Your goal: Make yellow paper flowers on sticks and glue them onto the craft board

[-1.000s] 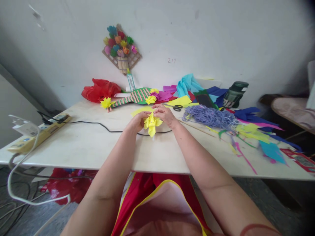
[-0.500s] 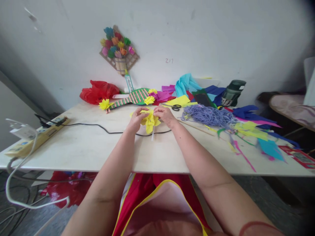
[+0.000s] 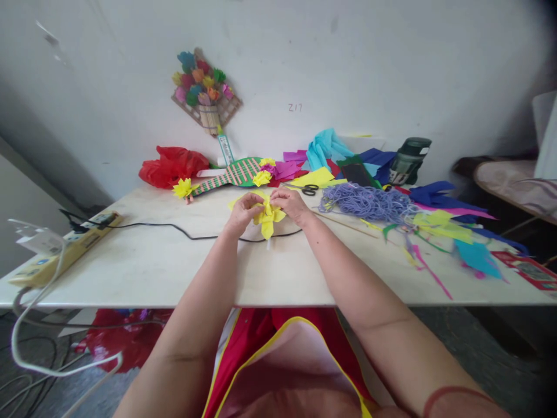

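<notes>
Pinching the yellow flower [image 3: 268, 219] in left fingers [image 3: 255, 199] and right fingers [image 3: 279, 196] (showing less white stick [image 3: 268, 245] than before). Probably adjusting petals [image 3: 267, 231].

Over the worktop [image 3: 143, 267], the flower [image 3: 268, 223] sits between the hands [image 3: 243, 215]. Behind the flower, to its left, lies the lute [image 3: 243, 172]; well left of the flower, the power strip [image 3: 80, 248]; behind it, to its right, the scissors [image 3: 310, 190]; farther right, the yarn [image 3: 368, 203] and (farther back) the flask [image 3: 409, 162].

Yellow flower [image 3: 268, 223] partly behind hands [image 3: 244, 214]
</notes>
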A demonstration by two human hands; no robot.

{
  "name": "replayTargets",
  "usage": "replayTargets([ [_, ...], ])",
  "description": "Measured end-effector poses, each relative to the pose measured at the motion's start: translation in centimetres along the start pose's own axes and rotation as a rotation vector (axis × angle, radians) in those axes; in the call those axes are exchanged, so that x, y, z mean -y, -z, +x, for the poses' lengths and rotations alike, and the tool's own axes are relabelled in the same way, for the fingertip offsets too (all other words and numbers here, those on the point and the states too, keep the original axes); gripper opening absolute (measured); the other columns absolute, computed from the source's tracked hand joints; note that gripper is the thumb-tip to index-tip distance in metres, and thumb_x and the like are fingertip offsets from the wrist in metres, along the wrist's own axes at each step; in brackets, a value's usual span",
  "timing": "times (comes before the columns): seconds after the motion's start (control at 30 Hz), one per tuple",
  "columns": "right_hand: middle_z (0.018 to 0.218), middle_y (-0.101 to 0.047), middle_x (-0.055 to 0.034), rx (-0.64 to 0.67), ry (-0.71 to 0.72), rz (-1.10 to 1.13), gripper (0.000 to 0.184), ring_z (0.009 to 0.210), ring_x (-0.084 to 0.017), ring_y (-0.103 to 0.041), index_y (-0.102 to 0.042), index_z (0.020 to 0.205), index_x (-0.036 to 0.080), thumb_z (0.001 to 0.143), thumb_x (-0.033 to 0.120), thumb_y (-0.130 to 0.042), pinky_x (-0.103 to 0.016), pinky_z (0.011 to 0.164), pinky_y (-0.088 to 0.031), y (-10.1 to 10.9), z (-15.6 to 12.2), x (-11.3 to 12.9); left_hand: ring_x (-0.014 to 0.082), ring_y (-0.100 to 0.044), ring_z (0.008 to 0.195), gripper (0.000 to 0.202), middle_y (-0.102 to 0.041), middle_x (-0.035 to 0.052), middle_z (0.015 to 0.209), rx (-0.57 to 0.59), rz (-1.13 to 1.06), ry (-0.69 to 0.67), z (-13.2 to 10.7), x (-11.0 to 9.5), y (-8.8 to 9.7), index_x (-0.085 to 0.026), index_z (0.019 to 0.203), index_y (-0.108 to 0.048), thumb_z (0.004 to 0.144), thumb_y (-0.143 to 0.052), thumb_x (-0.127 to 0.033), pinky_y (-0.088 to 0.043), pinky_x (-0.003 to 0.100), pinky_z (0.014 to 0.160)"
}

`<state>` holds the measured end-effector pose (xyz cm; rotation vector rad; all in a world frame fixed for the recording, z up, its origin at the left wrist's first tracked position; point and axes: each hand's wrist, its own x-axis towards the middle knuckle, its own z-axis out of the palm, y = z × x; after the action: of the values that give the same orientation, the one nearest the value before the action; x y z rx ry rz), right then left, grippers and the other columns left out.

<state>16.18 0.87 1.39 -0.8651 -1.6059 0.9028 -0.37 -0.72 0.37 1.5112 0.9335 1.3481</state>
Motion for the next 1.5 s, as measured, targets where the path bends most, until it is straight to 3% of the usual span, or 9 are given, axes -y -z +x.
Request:
replayTargets([
  [0.4, 0.084, -0.059, -0.0006, 0.017, 0.039, 0.034, 0.008, 0.086, -0.017, -0.053, -0.064, 0.058, 0.02, 0.059, 0.027, -0.061, -0.033, 0.086, -0.04, 0.0, -0.1, 0.1, 0.0106, -0.055, 0.052, 0.041, -0.062, -0.0039, 0.066, -0.002, -0.057, 0.034, -0.1, 0.0, -0.3, -0.019, 0.086, -0.049, 0.053, -0.072, -0.028, -0.041, 0.022, 0.049],
  [0.67, 0.087, -0.058, -0.0008, 0.023, 0.031, 0.016, 0.006, 0.088, -0.016, -0.053, -0.065, 0.058, 0.02, 0.06, 0.025, -0.062, -0.033, 0.088, -0.039, 0.2, -0.2, 0.1, 0.0095, -0.052, 0.052, 0.03, -0.059, -0.0035, 0.063, 0.011, 0.01, 0.024, -0.1, -0.3, -0.3, -0.017, 0.078, -0.057, 0.054, -0.07, -0.03, -0.038, 0.021, 0.049],
  [0.9, 0.09, -0.058, -0.001, 0.034, 0.067, -0.047, 0.003, 0.088, -0.016, -0.053, -0.065, 0.059, 0.02, 0.06, 0.021, -0.063, -0.033, 0.088, -0.04, 0.3, -0.2, 0.4, 0.012, -0.056, 0.056, 0.035, -0.064, 0.0, 0.068, 0.064, -0.006, 0.064, -0.3, -0.7, -0.4, -0.017, 0.086, -0.06, 0.055, -0.068, -0.031, -0.038, 0.022, 0.049],
  [1.23, 0.091, -0.055, -0.0026, 0.06, 0.099, -0.057, 0.002, 0.086, -0.016, -0.052, -0.065, 0.059, 0.018, 0.06, 0.019, -0.063, -0.033, 0.085, -0.041, 0.5, -0.1, 0.5, 0.0105, -0.051, 0.053, 0.024, -0.058, -0.0019, 0.06, 0.093, 0.013, 0.142, 0.1, 0.1, -0.1, -0.016, 0.071, -0.059, 0.053, -0.068, -0.031, -0.039, 0.023, 0.052],
  [1.5, 0.089, -0.057, -0.0015, 0.058, 0.076, -0.082, 0.005, 0.086, -0.016, -0.053, -0.065, 0.059, 0.019, 0.062, 0.02, -0.062, -0.032, 0.085, -0.041, 0.5, 0.0, 0.1, 0.0079, -0.042, 0.047, 0.022, -0.052, -0.0033, 0.052, 0.017, 0.013, 0.086, 0.3, 0.5, -0.1, -0.017, 0.063, -0.057, 0.054, -0.069, -0.033, -0.03, 0.022, 0.046],
])
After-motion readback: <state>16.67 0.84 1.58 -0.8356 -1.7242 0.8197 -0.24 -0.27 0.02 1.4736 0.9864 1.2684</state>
